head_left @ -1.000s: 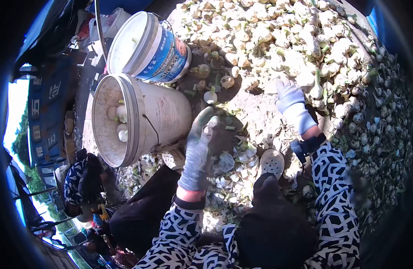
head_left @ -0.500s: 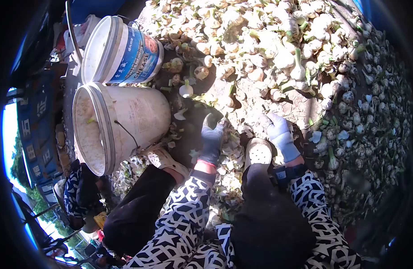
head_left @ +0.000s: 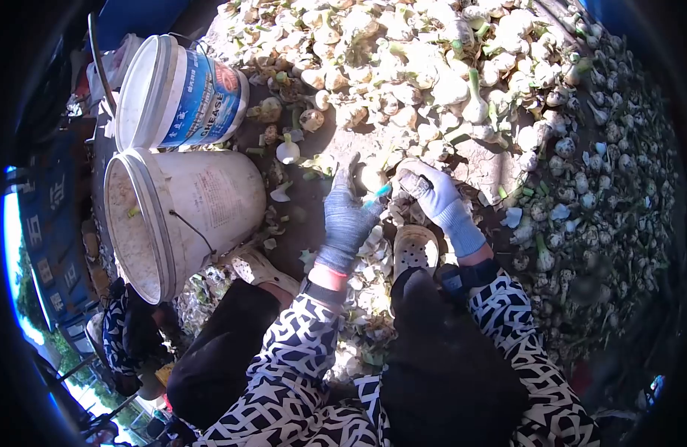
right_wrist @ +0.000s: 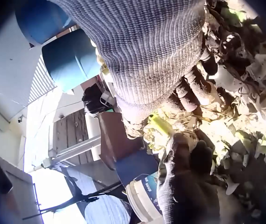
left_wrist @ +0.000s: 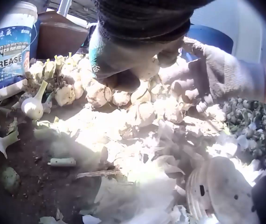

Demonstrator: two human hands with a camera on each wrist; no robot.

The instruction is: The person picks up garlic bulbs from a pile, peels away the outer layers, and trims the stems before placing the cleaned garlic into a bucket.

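Note:
Between the two gloved hands is a pale garlic bulb, its green stem showing in the right wrist view. The left hand holds the bulb with its fingers and thumb around it. On the other side, the right hand has curled fingers and pinches at the bulb's outer layers; its exact contact is partly hidden. In the left wrist view, the left hand largely hides the bulb. Left of the hands lies a loose white bulb with a stem.
Two tilted buckets, a plain white one and a blue-labelled one, stand at left. A garlic heap spreads ahead, with more bulbs at right. Two clogs rest among peelings near the hands; another person is at lower left.
The right hand has come back from the heap toward the left hand, which has moved away from the buckets. Both hands now meet around a bulb. The head view has shifted.

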